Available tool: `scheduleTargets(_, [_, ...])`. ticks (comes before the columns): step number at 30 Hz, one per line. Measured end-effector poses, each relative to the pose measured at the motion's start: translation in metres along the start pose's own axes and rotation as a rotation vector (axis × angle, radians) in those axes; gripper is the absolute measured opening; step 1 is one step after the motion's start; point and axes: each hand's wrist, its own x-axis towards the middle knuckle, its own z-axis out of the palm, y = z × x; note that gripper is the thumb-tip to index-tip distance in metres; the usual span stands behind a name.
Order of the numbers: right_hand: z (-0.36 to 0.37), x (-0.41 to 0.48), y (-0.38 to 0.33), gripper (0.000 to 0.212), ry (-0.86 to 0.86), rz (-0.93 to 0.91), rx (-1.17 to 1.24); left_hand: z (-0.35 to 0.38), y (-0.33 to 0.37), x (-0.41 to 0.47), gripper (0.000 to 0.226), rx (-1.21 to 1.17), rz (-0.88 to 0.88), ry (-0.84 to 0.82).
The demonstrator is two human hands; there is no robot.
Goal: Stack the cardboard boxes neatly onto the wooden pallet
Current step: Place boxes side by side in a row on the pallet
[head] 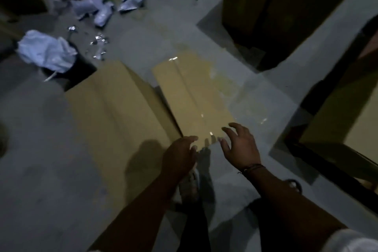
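Note:
A taped cardboard box lies on the grey floor in the middle of the head view, its near corner just beyond my hands. A larger cardboard box lies beside it on the left. My left hand hovers at the near corner of the taped box, fingers loosely curved and holding nothing. My right hand is spread open just right of that corner, fingertips close to the box edge. No wooden pallet can be made out in the dim, blurred frame.
Tall stacked cartons stand at the back right, and another carton at the right edge. White plastic bags and small packets litter the floor at the back left. My foot is below my hands.

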Motion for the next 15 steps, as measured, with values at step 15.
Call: scheduleTargets(15, [0.066,0.059,-0.213,0.056,-0.124,-0.063,0.241,-0.084,-0.174,-0.07,0.05,0.0,-0.504,0.539])
